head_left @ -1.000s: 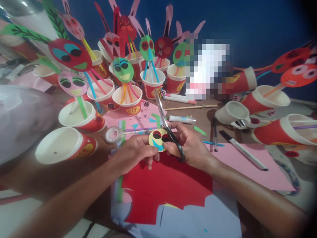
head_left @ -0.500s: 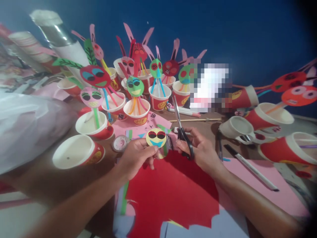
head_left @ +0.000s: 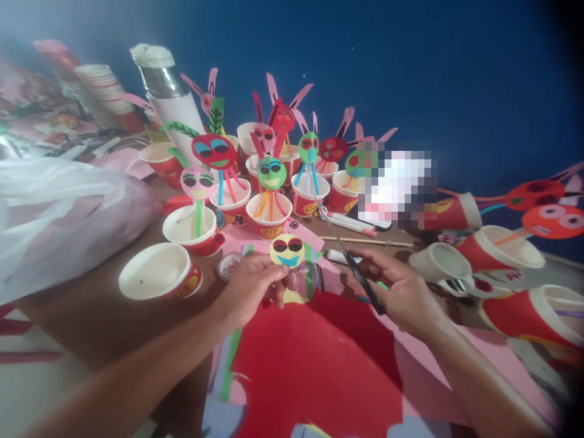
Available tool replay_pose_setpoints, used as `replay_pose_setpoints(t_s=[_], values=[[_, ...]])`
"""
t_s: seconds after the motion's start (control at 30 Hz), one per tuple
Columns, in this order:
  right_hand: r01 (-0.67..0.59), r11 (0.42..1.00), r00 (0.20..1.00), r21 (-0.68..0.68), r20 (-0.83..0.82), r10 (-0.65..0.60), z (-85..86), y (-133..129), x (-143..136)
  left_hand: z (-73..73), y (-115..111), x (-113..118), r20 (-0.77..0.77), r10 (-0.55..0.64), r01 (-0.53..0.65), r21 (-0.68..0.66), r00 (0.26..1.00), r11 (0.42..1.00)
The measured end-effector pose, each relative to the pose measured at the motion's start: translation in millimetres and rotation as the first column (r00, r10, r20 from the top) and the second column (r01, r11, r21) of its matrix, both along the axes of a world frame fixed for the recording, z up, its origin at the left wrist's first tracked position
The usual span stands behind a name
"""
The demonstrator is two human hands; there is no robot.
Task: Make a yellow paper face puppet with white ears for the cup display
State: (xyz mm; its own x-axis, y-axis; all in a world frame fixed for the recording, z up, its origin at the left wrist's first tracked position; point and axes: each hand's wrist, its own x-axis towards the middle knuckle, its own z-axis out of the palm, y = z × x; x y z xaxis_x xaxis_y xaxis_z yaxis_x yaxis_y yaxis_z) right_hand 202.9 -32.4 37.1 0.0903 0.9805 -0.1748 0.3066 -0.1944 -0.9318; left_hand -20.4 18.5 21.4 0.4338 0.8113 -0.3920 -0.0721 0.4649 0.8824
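Between the thumb and fingers of my left hand [head_left: 260, 283] is a round yellow paper face [head_left: 287, 250] with black eyes, red lids and a blue mouth. My right hand [head_left: 392, 286] is closed around black-handled scissors [head_left: 360, 280], whose blades point up and to the left. Below both hands lies a large red paper sheet [head_left: 319, 365] with cut edges. Pink paper [head_left: 438, 359] shows beneath it on the right. A roll of tape [head_left: 229, 266] sits just left of my left hand.
Paper cups [head_left: 155, 272] holding straw-legged paper faces stand in rows beyond my hands. On the left are a plastic bag [head_left: 68, 225] and a white-capped bottle [head_left: 171, 91]. A mug [head_left: 440, 267] and tipped cups [head_left: 531, 316] are at the right. Markers [head_left: 349, 222] lie behind.
The view has shifted, so the cups and bottle appear further right. My right hand has turned and moved slightly right and down with the scissors. My left hand still holds the yellow face.
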Motion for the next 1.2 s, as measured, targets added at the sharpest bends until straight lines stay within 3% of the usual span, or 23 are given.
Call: replay_pose_setpoints(t_s=[0.17, 0.33, 0.47, 0.63, 0.8, 0.9, 1.03, 1.2], values=[[0.026, 0.999, 0.996, -0.021, -0.084, -0.028, -5.0, 1.0, 3.0, -0.7, 0.4, -0.9, 0.026, -0.008, 0.007, 0.008, 1.0, 1.0], [0.045, 0.998, 0.998, 0.033, -0.048, -0.043, -4.9, 3.8, 6.3, -2.6, 1.4, -1.6, 0.062, -0.003, 0.002, 0.018, 0.998, 1.0], [-0.09, 0.996, 0.985, 0.015, 0.151, 0.087, 5.1, 2.7, 12.0, -1.6, 2.5, -3.3, 0.106, 0.005, -0.006, 0.016, 0.994, 1.0], [-0.282, 0.957, 0.835, -0.072, 0.473, 0.282, 19.8, -4.3, 20.3, 6.1, 4.1, -4.6, 0.146, 0.035, -0.037, 0.016, 0.989, 0.999], [-0.352, 0.931, 0.73, -0.093, 0.595, 0.335, 28.4, -9.6, 24.4, 11.4, 5.4, -5.3, 0.145, 0.025, -0.029, 0.025, 0.989, 0.999], [-0.343, 0.939, 0.775, -0.019, 0.56, 0.294, 34.6, -9.8, 23.4, 10.6, 5.0, -5.2, 0.126, 0.018, -0.023, 0.038, 0.992, 0.999], [-0.208, 0.978, 0.875, 0.024, 0.452, 0.175, 40.9, -9.5, 19.9, 7.8, 4.1, -5.1, 0.093, -0.014, 0.009, 0.052, 0.996, 0.999], [-0.122, 0.99, 0.972, 0.069, 0.211, 0.105, 33.4, -10.1, 15.1, 5.0, 4.7, -5.5, 0.077, -0.069, 0.065, 0.052, 0.995, 0.997]])
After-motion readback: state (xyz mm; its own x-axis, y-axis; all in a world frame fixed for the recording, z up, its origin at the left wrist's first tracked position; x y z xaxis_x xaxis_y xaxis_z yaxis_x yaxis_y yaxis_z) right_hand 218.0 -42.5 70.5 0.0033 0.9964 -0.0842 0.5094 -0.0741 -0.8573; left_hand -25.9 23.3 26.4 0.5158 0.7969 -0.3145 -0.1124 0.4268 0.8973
